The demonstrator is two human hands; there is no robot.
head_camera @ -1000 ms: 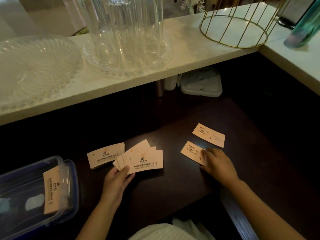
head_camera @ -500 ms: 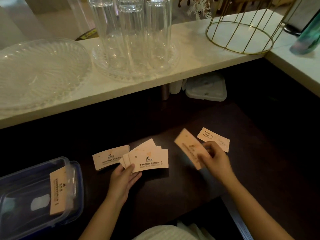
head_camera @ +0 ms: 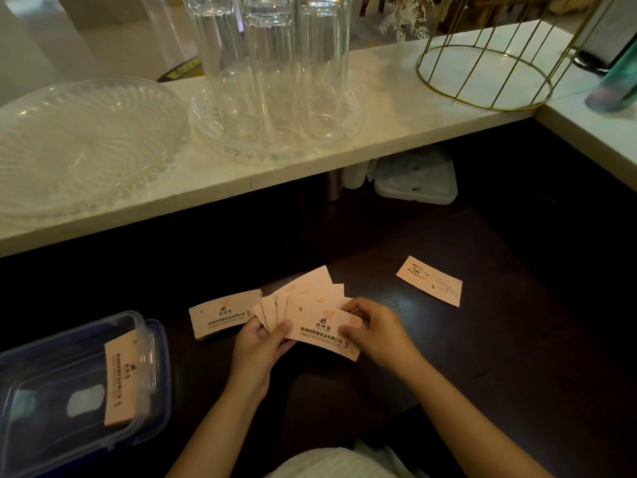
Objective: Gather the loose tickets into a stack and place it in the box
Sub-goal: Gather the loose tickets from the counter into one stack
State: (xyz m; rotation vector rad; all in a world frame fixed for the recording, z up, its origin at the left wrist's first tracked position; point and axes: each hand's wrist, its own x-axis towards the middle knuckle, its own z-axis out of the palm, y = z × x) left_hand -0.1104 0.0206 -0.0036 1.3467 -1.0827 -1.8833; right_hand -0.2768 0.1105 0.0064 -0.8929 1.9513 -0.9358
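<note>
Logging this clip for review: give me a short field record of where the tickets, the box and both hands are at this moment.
setting: dark counter below a white shelf
left hand: holds a fan of tickets
right hand: grips the front ticket of the fan
small stack: lies on the counter, left of the fan
single ticket: lies alone to the right
box: clear plastic, at left, holds tickets

Hands: two. Glass plates: two. Clear plastic box point(head_camera: 82, 391): one. Gold wire basket point(head_camera: 489, 63): one. Ticket lying alone on table point(head_camera: 429, 281): one.
</note>
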